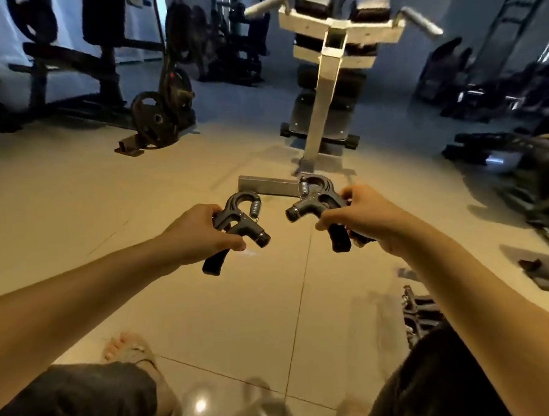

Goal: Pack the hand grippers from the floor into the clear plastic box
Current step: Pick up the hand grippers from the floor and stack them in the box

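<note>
Both hands are holding up a rigid, probably light hand gripper each: left hand (pixel 200 234) wrapping the left hand gripper (pixel 235 226) by its handle, right hand (pixel 365 219) clamping the right hand gripper (pixel 318 209) likewise, so the handles look like the easy grab spot.

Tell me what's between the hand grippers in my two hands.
Nothing: the head view shows only floor tile between the left hand gripper and the right hand gripper.

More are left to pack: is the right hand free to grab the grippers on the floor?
Probably not yet: the right hand already holds a gripper, and the floor pile lies under its forearm.
</note>
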